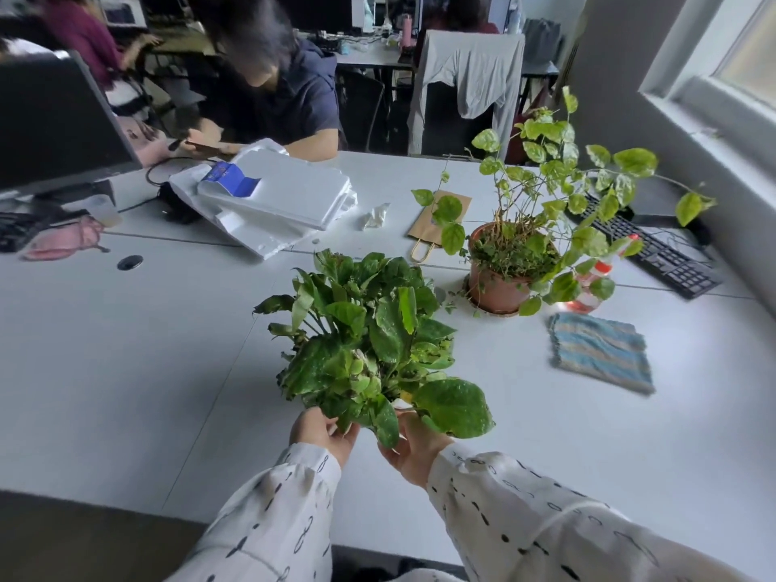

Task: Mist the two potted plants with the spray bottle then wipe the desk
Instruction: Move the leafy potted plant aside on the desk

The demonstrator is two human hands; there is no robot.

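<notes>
Green leafy plant [369,350] held from both sides at its base — pot hidden under foliage. Left hand [321,432] cupped on the left side, fingers curled in under the leaves; right hand [413,449] cupped on the right side, fingers wrapped up behind a big leaf, tips out of sight. Can't tell whether pot sits on the desk [147,371] or is lifted off it. Both sleeves white with dark marks.

Second plant in terracotta pot [497,283], upright on a saucer, further back and right, long trailing stems spreading over the desk. Spray bottle [594,283] just right of that pot — clear with red-orange parts, mostly screened by leaves. Striped blue-grey cloth [600,350] lying flat on desk, near the pot, in front of the bottle. Black keyboard [655,249] behind bottle, toward the window. Brown paper bag [432,222] flat behind terracotta pot. White foam pieces [277,195] stacked at back left. Another person seated across the desk.
</notes>
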